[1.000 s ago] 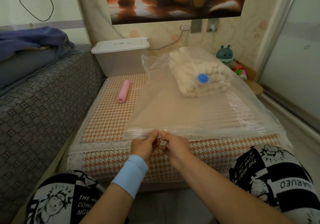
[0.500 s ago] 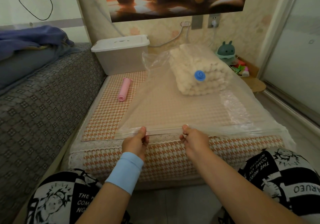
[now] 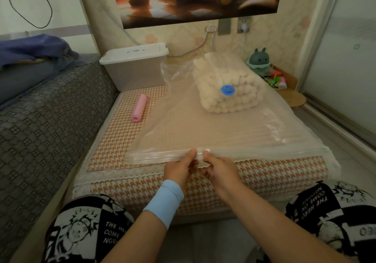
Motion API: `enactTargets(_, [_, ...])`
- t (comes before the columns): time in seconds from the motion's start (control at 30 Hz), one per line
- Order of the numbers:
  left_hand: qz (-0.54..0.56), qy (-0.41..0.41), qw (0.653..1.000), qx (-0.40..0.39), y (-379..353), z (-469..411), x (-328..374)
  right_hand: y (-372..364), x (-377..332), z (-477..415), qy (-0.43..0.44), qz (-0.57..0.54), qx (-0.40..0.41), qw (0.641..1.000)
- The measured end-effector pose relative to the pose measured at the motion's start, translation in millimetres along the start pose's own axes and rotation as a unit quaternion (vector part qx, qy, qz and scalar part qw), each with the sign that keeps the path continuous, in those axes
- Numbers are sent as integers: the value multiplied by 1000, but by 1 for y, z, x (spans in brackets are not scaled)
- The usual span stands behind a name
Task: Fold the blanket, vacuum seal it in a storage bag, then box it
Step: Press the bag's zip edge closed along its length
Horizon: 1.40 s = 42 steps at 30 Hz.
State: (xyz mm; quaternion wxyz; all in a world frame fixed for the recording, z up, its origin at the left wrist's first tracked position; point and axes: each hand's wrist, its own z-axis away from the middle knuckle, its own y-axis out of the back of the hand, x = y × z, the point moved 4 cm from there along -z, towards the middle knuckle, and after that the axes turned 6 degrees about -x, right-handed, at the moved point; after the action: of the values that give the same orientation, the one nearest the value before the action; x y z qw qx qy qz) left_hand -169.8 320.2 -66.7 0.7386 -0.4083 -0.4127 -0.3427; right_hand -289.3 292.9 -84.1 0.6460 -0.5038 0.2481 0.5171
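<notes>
Left hand and right hand pinch the zip strip mid-span, nearly touching

The storage bag lies flat on the bed, the folded blanket inside at its far end under the blue valve; to seal well, press the tracks together firmly and slide outward to each corner, leaving no gap.

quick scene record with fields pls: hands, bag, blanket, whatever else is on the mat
left hand: pinches the zip edge of the clear plastic storage bag, near its middle
right hand: pinches the same edge, close beside the left hand
bag: lies flat on the orange houndstooth mat, opening toward the person
blanket: cream bobbled folded blanket, inside the bag's far end
valve: round blue valve, on the bag over the blanket
seal: cannot tell if closed
nearby: pink cylinder left of the bag; white lidded plastic box behind it
</notes>
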Motion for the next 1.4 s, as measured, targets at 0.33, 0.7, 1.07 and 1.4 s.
enactTargets(0.33, [-1,-4,999,36,-3,-1,1,5,-6,-10,-25,-89,60,994])
enactTargets(0.7, [116,17,987,105,30,-6,18,46,-28,-20,-18,-149,110,983])
enactTargets(1.07, [18,41,997,-64,-38,4,-13,36,-19,-3,-10,-54,42,998])
enactTargets(1.4, [-54,21,998,6,-43,1,-30,32,-10,-6,-26,-60,60,996])
